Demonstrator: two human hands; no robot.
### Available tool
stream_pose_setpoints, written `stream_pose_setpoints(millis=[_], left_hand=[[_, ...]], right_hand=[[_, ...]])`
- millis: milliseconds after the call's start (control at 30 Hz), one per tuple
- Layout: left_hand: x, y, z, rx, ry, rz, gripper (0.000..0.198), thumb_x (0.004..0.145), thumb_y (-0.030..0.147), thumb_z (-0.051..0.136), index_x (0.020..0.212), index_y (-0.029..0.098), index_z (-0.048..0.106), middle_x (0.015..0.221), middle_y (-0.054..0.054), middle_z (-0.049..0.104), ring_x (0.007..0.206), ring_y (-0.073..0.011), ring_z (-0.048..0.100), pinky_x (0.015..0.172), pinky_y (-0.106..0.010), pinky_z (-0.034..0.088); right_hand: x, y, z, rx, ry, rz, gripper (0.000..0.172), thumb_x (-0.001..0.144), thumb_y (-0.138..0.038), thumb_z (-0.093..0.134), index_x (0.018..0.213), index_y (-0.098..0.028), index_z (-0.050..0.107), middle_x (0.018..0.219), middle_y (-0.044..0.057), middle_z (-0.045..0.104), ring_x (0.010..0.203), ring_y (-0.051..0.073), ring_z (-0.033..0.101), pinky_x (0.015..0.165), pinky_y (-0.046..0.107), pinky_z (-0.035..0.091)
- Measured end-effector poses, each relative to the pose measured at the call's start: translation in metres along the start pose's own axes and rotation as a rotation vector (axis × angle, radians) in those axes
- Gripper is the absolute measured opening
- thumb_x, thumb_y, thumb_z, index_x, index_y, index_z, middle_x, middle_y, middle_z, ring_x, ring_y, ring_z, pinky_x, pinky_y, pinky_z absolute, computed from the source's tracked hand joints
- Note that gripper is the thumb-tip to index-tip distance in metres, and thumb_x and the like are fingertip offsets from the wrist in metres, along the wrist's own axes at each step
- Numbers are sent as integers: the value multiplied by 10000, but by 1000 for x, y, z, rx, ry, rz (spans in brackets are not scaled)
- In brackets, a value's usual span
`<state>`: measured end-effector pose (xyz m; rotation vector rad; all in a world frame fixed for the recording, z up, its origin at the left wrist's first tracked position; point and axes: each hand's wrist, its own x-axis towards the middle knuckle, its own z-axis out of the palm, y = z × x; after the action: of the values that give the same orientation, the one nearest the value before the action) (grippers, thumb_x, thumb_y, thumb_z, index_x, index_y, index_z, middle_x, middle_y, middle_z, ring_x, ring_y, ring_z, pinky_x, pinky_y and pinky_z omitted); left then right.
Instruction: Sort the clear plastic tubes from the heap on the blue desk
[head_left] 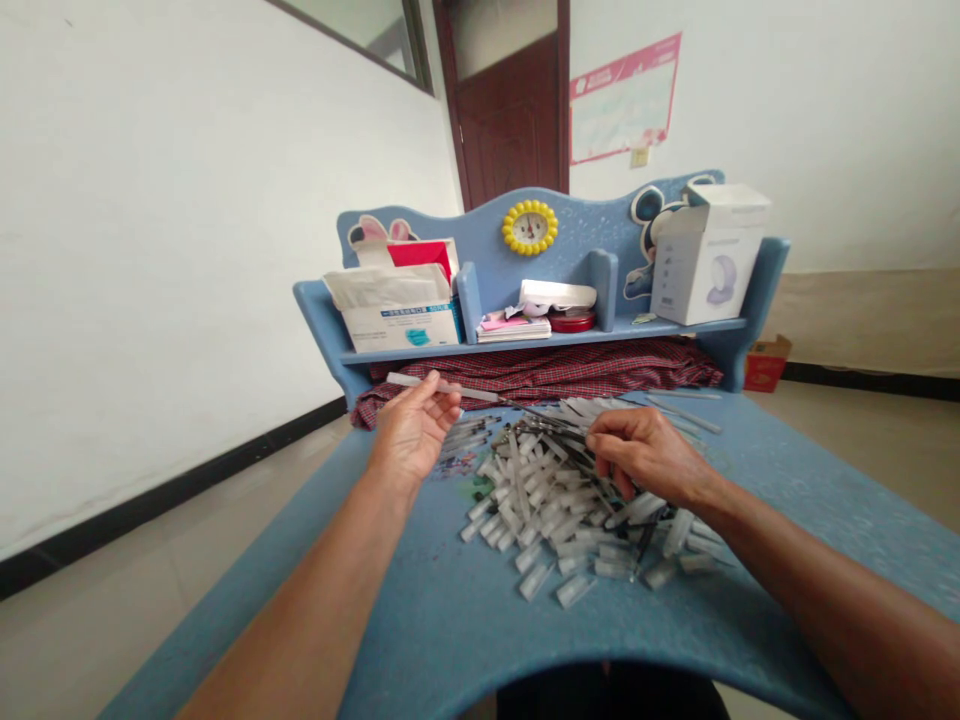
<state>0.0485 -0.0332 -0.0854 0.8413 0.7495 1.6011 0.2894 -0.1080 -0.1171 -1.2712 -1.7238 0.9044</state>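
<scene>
My left hand (411, 428) is raised a little above the blue desk (465, 630), its fingers pinched on a clear pen barrel (442, 386) that points right. A heap of clear plastic caps (540, 505) and thin pen refills lies in the middle of the desk. My right hand (646, 452) rests curled, palm down, on the right side of that heap, its fingers closed among the refills (570, 450); what they hold is hidden.
A blue shelf (540, 335) at the desk's back carries a box of masks (401, 318), a white carton (709, 255), a red tin and booklets. A checked cloth (555, 372) lies under it. A yellow clock (529, 227) sits above. Door and floor lie beyond.
</scene>
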Motion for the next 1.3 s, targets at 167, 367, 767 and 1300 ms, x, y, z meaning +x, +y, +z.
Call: stream_pose_setpoints(millis=[167,367,767,1300], left_hand=[[10,0,-10,18,91,44,131,808,93,528,683,96,569,575,-35,636,482,-92,590,432,-163,475],[-18,-15,6,248,-289,-141,125,768,209,620,731,90,604,737,-86,660,531,-109,585,426,-176,459],[-48,-31,24,503,-520,-183,245,722,337,661,808,109,682,879,-117,671,705,-166,608,621,-276,504],[-28,-32,17,642,-457,-209,218,704,311,671,719,100,619,751,-115,677,586,-178,647,424,-194,475]], right_hand=[[2,4,1,-310,178,-77,204,736,-231,427,609,-165,573,482,-21,522,401,91,479,409,197,312],[0,5,11,-556,234,-201,216,745,-213,437,612,-172,602,516,-3,543,504,106,485,501,215,312],[-8,-5,29,-444,174,-224,230,778,-226,423,575,-177,521,488,-30,427,469,91,404,477,210,270],[-1,1,19,-656,160,-162,225,811,-281,454,782,-208,664,633,32,647,572,144,559,538,239,314]])
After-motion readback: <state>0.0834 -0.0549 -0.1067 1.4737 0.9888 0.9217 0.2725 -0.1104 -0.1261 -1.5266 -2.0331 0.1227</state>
